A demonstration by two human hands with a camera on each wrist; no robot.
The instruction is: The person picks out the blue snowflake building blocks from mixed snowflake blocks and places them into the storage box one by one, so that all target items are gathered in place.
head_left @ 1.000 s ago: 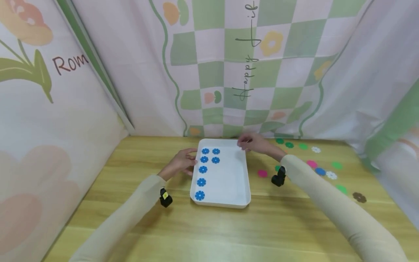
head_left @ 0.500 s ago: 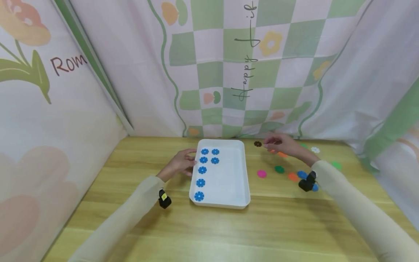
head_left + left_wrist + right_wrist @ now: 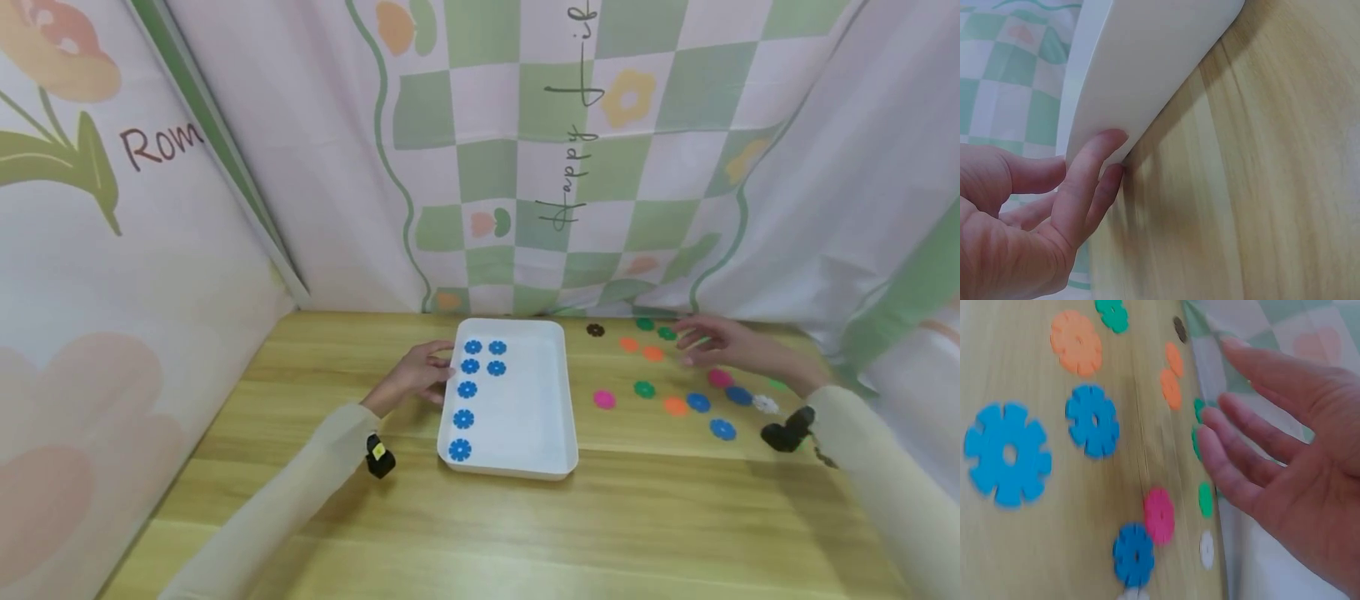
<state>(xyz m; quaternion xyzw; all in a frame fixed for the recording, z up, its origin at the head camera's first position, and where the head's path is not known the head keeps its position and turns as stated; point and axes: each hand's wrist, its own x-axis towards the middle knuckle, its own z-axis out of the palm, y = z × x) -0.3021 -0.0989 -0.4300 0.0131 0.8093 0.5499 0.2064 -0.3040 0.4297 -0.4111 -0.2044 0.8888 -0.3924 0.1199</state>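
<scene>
A white rectangular tray point(image 3: 528, 425) lies on the wooden table. Several blue flower-shaped plastic discs point(image 3: 467, 389) form a column along its left side, and two more blue discs point(image 3: 497, 367) sit beside the far end of that column. My left hand point(image 3: 412, 375) touches the tray's left outer wall point(image 3: 1141, 69), fingertips against the side and thumb at the edge. Over the loose discs at the right hovers my right hand point(image 3: 723, 343), fingers spread and loosely bent, holding nothing. In the right wrist view, green discs point(image 3: 1205, 500) lie just beyond its fingertips.
Loose discs spread right of the tray: pink point(image 3: 604, 400), orange point(image 3: 676, 406), blue point(image 3: 723, 429), white point(image 3: 765, 404) and brown point(image 3: 595, 330). A patterned curtain point(image 3: 540, 167) hangs at the table's back edge, and another printed cloth point(image 3: 135, 333) borders the left.
My right hand has moved right, from the tray's far right corner to above the loose discs, uncovering the brown and orange ones. The left hand and tray stay put.
</scene>
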